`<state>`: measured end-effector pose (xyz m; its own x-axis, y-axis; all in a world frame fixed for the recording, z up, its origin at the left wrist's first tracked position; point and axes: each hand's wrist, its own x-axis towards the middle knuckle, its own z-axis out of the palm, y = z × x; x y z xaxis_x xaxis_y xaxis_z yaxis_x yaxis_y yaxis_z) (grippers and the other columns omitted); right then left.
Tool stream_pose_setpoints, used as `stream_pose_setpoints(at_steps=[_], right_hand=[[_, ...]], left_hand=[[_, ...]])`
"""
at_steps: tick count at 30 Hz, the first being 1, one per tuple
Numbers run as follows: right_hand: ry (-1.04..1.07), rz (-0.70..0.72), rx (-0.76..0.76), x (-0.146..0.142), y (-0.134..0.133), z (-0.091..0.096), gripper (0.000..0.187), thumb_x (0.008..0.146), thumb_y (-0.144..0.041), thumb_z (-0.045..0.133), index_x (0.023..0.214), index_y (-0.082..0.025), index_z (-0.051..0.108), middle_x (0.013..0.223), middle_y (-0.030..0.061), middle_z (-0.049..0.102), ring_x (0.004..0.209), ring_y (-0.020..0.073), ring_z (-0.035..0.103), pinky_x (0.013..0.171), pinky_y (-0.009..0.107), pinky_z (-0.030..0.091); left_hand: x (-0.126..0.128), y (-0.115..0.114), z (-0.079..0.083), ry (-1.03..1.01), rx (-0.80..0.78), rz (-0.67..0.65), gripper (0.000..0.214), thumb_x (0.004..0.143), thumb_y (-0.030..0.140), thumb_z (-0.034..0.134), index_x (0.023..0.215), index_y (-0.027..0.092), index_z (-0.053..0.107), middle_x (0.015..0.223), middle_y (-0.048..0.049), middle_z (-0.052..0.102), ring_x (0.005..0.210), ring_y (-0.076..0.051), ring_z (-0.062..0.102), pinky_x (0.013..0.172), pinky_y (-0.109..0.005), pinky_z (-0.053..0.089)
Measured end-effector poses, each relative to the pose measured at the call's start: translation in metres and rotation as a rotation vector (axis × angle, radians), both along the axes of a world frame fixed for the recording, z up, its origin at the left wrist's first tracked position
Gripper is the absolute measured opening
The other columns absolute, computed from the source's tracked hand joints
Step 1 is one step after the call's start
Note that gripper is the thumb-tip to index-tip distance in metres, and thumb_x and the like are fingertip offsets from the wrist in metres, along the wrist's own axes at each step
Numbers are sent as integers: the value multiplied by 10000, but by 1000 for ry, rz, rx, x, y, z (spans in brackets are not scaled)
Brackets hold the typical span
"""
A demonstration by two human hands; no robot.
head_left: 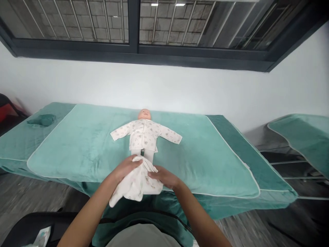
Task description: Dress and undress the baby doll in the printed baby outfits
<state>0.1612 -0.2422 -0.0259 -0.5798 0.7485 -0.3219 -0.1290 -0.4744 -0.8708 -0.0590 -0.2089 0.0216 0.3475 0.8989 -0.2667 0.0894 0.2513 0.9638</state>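
A baby doll (145, 114) lies on its back on the teal-covered bed, head toward the wall. It has on a white printed baby jacket (143, 133), with both sleeves spread out to the sides. Its white legs (148, 154) point toward me. Just below the legs, over the bed's near edge, I hold a bunched white printed baby garment (138, 180). My left hand (128, 167) grips its upper left part, and my right hand (162, 175) pinches its right side. Folds hide which part of the garment is which, and cover the doll's feet.
The bed (77, 144) stands against a white wall under a dark-framed window (133, 51). A dark green eye-mask-shaped cushion (42, 120) lies at its left end. A black chair (28, 223) is at lower left, and another teal-covered surface (305, 137) stands at right.
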Motion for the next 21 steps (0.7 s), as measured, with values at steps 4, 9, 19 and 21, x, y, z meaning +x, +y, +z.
stream_pose_setpoints(at_steps=[4, 9, 19, 21], right_hand=[[-40, -333, 22, -4, -38, -55, 496, 848, -588, 717, 1142, -189, 703, 976, 76, 764, 868, 261, 712, 832, 411, 554], [-418, -592, 270, -17, -61, -109, 497, 888, -666, 610, 1048, -204, 698, 1003, 95, 757, 952, 299, 682, 893, 443, 532], [-302, -842, 429, -17, -38, -97, 269, 925, -512, 564, 934, -247, 607, 849, 17, 650, 802, 216, 613, 766, 356, 512], [-317, -860, 503, -6, -21, -88, 252, 878, -496, 590, 900, -246, 588, 813, 3, 613, 776, 210, 583, 753, 351, 491]], left_hand=[[10, -22, -26, 472, 198, -196, 268, 917, 422, 576, 957, 177, 677, 980, -93, 708, 944, -287, 665, 863, -385, 508], [30, -41, -47, 721, 364, -340, 229, 955, 251, 460, 1067, 158, 638, 1153, -162, 676, 1123, -308, 631, 992, -414, 461], [28, -37, -18, 460, 267, -372, 251, 948, 425, 524, 1012, 195, 602, 1017, -66, 666, 957, -234, 623, 824, -317, 461], [22, -24, -14, 292, 159, -510, 324, 867, 459, 654, 1041, 189, 614, 1019, -43, 663, 954, -218, 612, 805, -291, 467]])
